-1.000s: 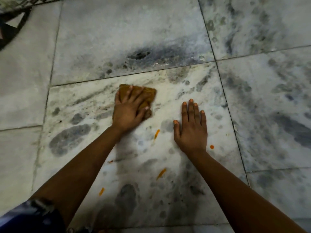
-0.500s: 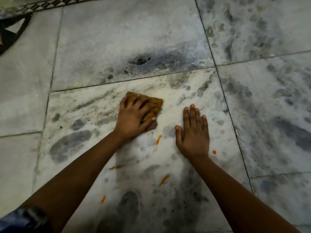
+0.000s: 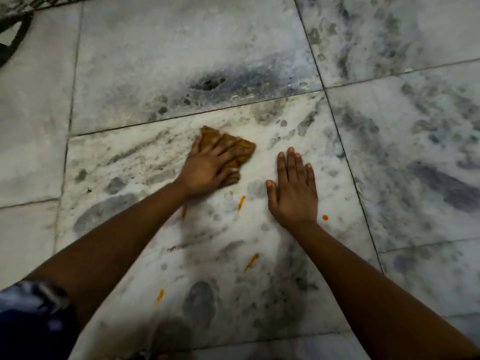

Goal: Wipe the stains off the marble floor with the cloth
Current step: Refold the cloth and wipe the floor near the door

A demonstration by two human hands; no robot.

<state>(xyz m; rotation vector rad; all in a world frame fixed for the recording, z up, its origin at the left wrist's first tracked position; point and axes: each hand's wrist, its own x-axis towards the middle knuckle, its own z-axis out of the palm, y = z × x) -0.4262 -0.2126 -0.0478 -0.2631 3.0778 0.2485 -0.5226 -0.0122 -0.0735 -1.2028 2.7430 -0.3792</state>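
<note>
Marble floor [image 3: 135, 74], grey-veined and laid in large tiles, fills the head view, with the tile under the person carrying several orange stains. A left hand [image 3: 207, 165] presses a folded brown cloth [image 3: 244, 148] flat to that tile near its far edge, fingers spread and nearly straight over the fabric, thumb tucked at its near side. The right hand [image 3: 293, 193] lies palm down on bare marble just beside it, fingers straight and together, holding nothing, apparently as a brace. Wiping looks to be under way, with most marks untouched. One orange streak [image 3: 241, 202] sits between the hands, another [image 3: 251, 261] nearer the body, a third [image 3: 159, 295] lower left, and a small orange dot [image 3: 325, 217] lies by the right wrist. The next stroke likely calls for drawing the cloth back toward the nearest streak under firm pressure.
</note>
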